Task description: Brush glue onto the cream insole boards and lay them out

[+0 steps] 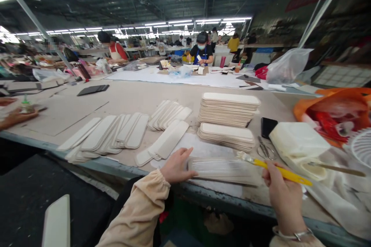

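My right hand (282,189) is closed round the yellow handle of a paintbrush (290,173), whose pale bristles (245,156) point left. Just below the bristles, several long whitish strips (220,168) lie side by side, slightly blurred, on a white sheet at the table's front edge. My left hand (176,166) is at the left end of these strips, thumb and fingers apart; whether it touches them I cannot tell. Beyond it lies a small fan of round-cornered pale panels (168,139). Two neat stacks of such panels, a taller one (228,112) and a lower one (226,135), stand behind the strips.
More fanned panels (110,135) spread leftward. At right are scissors (265,148), a black phone (269,127), a white container (298,142) with a flat stick (339,168), an orange bag (333,104) and a white fan (361,146). Another person's hand (20,117) shows at far left.
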The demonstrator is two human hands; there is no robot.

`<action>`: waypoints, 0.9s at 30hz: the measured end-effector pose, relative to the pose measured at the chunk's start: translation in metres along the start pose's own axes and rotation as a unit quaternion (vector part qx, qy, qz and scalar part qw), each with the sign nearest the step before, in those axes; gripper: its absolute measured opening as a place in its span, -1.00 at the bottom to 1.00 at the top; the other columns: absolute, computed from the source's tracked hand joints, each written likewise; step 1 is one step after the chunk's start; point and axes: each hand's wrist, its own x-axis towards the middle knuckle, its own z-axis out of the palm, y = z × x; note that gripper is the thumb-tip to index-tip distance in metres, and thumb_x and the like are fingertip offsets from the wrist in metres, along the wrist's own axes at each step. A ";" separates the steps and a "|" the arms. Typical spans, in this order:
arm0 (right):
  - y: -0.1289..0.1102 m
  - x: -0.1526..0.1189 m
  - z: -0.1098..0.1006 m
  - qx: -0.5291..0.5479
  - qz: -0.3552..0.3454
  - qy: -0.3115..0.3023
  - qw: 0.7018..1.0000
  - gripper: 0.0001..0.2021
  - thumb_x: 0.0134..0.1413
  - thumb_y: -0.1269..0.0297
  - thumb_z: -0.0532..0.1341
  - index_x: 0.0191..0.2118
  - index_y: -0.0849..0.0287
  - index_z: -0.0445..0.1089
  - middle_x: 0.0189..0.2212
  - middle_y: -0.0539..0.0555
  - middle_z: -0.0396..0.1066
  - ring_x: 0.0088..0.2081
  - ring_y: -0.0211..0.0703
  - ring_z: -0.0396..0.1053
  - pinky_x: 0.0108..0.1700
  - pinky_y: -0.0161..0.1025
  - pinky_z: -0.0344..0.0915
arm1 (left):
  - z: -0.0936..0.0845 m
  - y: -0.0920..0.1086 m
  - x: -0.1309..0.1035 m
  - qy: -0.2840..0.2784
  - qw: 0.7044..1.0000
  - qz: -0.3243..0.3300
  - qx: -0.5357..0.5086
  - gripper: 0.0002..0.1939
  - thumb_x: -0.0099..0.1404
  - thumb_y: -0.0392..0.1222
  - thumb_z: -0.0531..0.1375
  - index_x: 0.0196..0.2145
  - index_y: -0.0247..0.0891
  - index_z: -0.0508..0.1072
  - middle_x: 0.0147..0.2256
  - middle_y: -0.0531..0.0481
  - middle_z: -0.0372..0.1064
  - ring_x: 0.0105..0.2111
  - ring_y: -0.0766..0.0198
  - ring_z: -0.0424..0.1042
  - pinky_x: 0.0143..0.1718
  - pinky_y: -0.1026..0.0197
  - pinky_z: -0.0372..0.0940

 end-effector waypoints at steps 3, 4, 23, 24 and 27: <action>-0.001 -0.002 0.002 0.068 0.026 -0.016 0.997 -0.66 0.04 -0.03 0.24 -0.29 0.19 0.37 -0.63 -0.07 0.25 -0.62 -0.30 0.13 -0.60 -0.34 0.06 | -0.014 -0.017 0.006 0.111 0.986 -0.093 0.087 -0.46 0.26 0.05 0.12 0.11 -0.32 0.31 0.02 -0.25 0.30 0.05 0.02 0.30 0.11 0.03 0.20; -0.001 -0.002 0.003 0.081 0.025 -0.015 0.996 -0.65 0.03 -0.03 0.24 -0.28 0.20 0.36 -0.63 -0.07 0.26 -0.61 -0.31 0.12 -0.60 -0.35 0.06 | -0.019 -0.024 0.009 0.131 0.973 -0.135 0.137 -0.51 0.27 0.02 0.10 0.05 -0.33 0.36 -0.02 -0.26 0.33 0.03 0.00 0.31 0.09 0.01 0.21; -0.003 0.005 -0.006 0.089 0.003 0.018 0.996 -0.62 0.05 -0.04 0.23 -0.26 0.23 0.36 -0.63 -0.06 0.28 -0.64 -0.31 0.15 -0.57 -0.32 0.10 | -0.019 -0.060 0.016 0.139 0.918 -0.234 0.288 -0.68 0.20 -0.06 0.15 -0.14 -0.24 0.48 0.08 -0.28 0.27 0.07 -0.10 0.28 0.05 -0.06 0.18; -0.004 0.005 -0.006 0.088 0.002 0.017 0.996 -0.62 0.04 -0.04 0.23 -0.27 0.23 0.35 -0.63 -0.07 0.28 -0.64 -0.32 0.15 -0.57 -0.32 0.11 | -0.018 -0.061 0.016 0.138 0.920 -0.234 0.283 -0.68 0.20 -0.06 0.14 -0.14 -0.25 0.48 0.09 -0.29 0.27 0.08 -0.09 0.27 0.06 -0.05 0.17; -0.004 0.003 -0.006 0.081 0.003 0.013 0.997 -0.63 0.05 -0.04 0.23 -0.27 0.23 0.36 -0.62 -0.07 0.28 -0.62 -0.33 0.16 -0.56 -0.34 0.12 | -0.018 -0.061 0.014 0.133 0.925 -0.235 0.267 -0.67 0.22 -0.07 0.13 -0.15 -0.28 0.50 0.11 -0.33 0.24 0.08 -0.08 0.27 0.07 -0.04 0.16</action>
